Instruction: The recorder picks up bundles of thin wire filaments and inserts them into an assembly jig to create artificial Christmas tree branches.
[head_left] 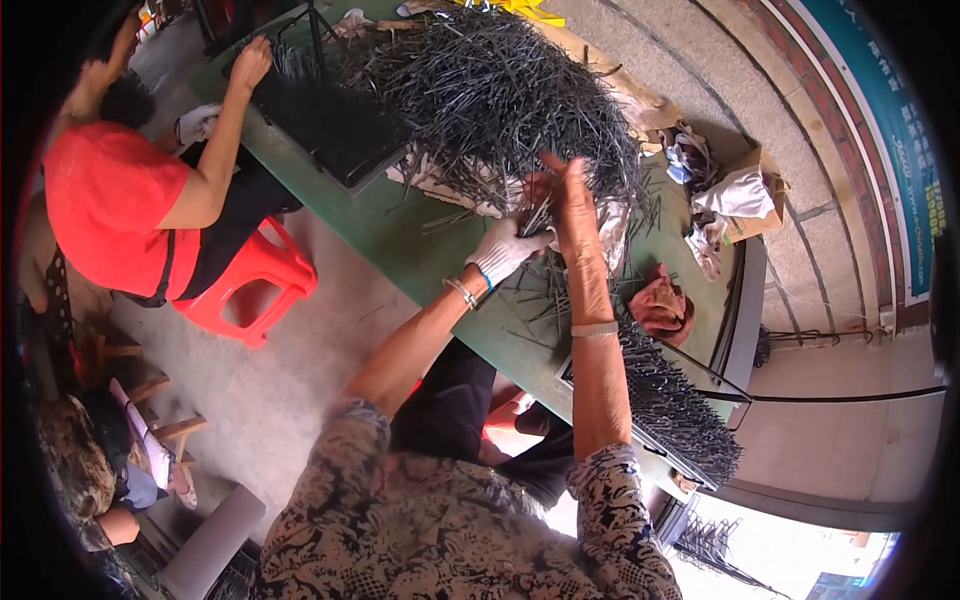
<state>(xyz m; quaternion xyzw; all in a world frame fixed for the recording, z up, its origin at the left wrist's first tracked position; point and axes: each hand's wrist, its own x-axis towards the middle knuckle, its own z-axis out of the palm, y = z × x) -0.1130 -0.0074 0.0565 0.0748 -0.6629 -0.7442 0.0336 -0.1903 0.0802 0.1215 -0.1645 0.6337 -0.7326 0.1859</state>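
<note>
A large heap of thin dark metal rods lies on the green table in front of me. My left hand, in a white knitted glove, is closed around a small bunch of these rods at the heap's near edge. Just right of it, my bare right hand is raised against the heap with its fingers apart. No rod plainly shows in its grasp, though part of the palm side is hidden. Loose rods lie scattered under and around both hands.
A rack of upright dark rods stands right of my right forearm, near a red cloth. Beyond are a cardboard box with white cloth and a green table edge. A co-worker in red sits left by a black tray.
</note>
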